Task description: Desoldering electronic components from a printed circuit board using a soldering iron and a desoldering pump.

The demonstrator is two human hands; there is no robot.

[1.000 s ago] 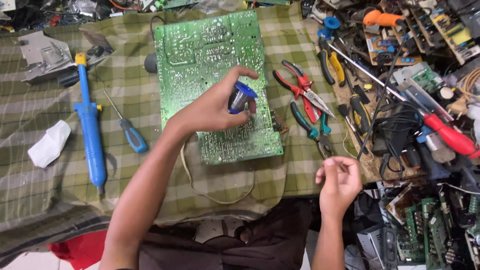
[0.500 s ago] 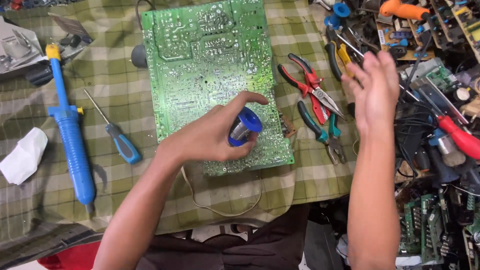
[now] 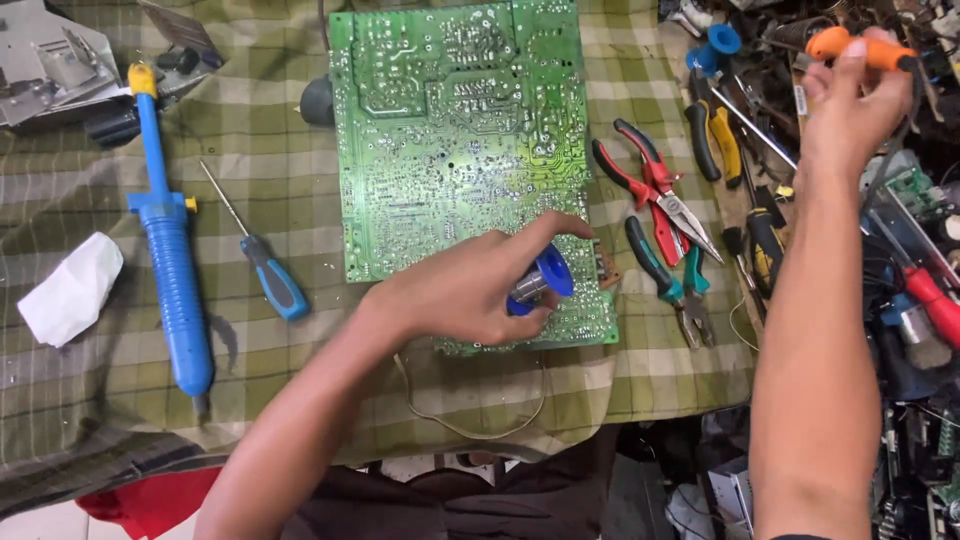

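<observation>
Solder spool (image 3: 540, 285), blue, sits gripped in the left hand (image 3: 470, 295) over the green circuit board (image 3: 460, 150); the right hand (image 3: 850, 100) seems closed around an orange-handled tool (image 3: 850, 45).

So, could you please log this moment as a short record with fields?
left hand: left hand holds a blue solder spool over the green circuit board
right hand: right hand grips an orange-handled tool at the bench's far right
surface: checked cloth
left of board: blue desoldering pump, blue screwdriver, white tissue
right of board: red pliers, teal pliers
</observation>
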